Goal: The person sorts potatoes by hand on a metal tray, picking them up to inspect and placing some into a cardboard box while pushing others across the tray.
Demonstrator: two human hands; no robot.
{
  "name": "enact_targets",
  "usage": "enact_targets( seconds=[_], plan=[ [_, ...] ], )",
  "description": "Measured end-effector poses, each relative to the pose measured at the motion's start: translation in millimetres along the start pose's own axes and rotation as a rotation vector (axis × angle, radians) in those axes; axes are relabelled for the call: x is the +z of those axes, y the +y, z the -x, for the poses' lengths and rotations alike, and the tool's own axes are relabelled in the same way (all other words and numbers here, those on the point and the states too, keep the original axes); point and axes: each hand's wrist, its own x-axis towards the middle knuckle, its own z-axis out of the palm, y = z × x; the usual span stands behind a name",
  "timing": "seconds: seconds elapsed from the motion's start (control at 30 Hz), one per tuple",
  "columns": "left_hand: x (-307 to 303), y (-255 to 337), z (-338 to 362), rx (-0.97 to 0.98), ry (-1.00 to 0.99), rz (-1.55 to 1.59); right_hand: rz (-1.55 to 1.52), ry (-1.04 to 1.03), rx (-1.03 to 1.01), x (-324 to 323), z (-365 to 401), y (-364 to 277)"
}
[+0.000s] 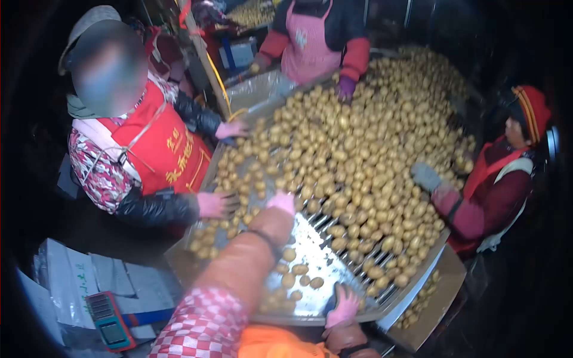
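My left arm, in a brown sleeve, stretches across the sorting table (313, 249). My left hand (282, 201), in a pink glove, is at the near edge of the piled potatoes (370, 137); its fingers are blurred and partly hidden. By the table's near rim is my right hand (343, 304), gloved in pink with a dark palm side, its fingers apart and nothing in them. Several loose potatoes (299, 269) lie on the bare metal between my arm and my right hand. Metal bars (382, 259) show under the heap on the right.
A person in a red apron (161, 137) works at left, both gloved hands at the potatoes. Another in a pink apron (310, 42) stands across, and a third in a red hat (530, 110) at right. A cardboard box (439, 298) and a red scale (111, 321) flank the table.
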Motion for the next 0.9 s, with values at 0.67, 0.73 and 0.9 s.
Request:
enact_targets(
  seconds=[0.67,0.73,0.9],
  plan=[
    [86,-22,161,-0.323,-0.476,1.982,-1.792,-0.115,0.311,17,-28,-35],
    [81,-2,208,0.266,-0.166,1.358,-1.957,-0.111,0.296,2,-35,-49],
    [74,41,278,0.722,-0.16,0.073,-1.837,-0.208,0.492,-13,9,-11]
  ],
)
